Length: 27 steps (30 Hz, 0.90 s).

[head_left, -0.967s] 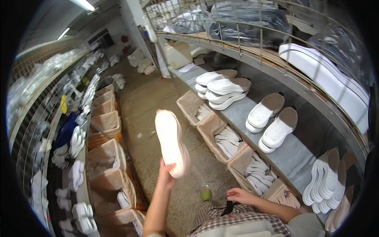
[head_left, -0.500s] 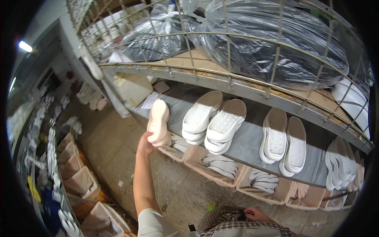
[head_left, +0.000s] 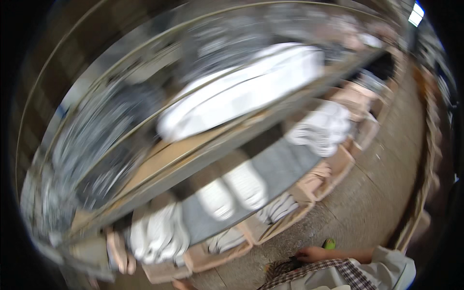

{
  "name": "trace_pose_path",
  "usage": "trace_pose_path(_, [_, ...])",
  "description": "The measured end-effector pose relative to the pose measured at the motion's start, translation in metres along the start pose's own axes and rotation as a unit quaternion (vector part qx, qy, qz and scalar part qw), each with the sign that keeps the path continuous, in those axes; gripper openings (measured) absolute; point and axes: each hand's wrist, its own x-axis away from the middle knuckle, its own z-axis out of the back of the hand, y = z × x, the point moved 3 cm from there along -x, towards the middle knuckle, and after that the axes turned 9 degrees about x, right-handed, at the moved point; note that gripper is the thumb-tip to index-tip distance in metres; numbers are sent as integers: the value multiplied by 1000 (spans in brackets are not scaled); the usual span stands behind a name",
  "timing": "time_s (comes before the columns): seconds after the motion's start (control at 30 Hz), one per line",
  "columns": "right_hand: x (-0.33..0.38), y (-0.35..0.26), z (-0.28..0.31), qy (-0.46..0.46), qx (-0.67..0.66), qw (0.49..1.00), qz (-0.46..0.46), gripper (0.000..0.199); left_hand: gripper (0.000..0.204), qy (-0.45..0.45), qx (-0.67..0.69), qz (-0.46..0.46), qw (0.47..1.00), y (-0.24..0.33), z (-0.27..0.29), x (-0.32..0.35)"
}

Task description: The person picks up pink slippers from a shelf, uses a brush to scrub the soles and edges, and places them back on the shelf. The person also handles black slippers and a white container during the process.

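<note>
Nearest the right fingers (head_left: 303,252), a checked garment (head_left: 314,269) is showing matt cloth; beyond them, the floor (head_left: 367,193) is looking rough while plastic bags (head_left: 96,135) are gleaming, glossy.

A grey shelf (head_left: 283,163) bears white soles (head_left: 245,186) and pink soles (head_left: 117,252).

A two-tier rack (head_left: 276,166) sweeps from near left to far right, brownish floor (head_left: 369,193) alongside, lamp (head_left: 415,15) blazing far right!
</note>
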Motion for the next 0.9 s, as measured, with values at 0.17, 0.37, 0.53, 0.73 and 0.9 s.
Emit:
trace_pose_path(0.17, [86, 78, 49, 120, -50, 991, -33, 30, 44, -524, -692, 89, 489, -319, -111, 177])
trace_pose_path(0.37, [231, 180, 126, 294, -100, 930, -196, 30, 37, -748, -606, -33, 271, -461, -310, 424])
trace_pose_path(0.53, [316, 253, 161, 426, -217, 839, -258, 29, 40, -840, -423, -124, 315, -502, -455, 587])
trace_pose_path(0.73, [336, 356, 213, 482, -327, 773, -252, 28, 63, -866, -425, -20, 262, -582, -537, 669])
trace_pose_path(0.9, [356, 450, 329, 502, -325, 758, -262, 27, 58, -850, -419, 37, 318, -668, -645, 731])
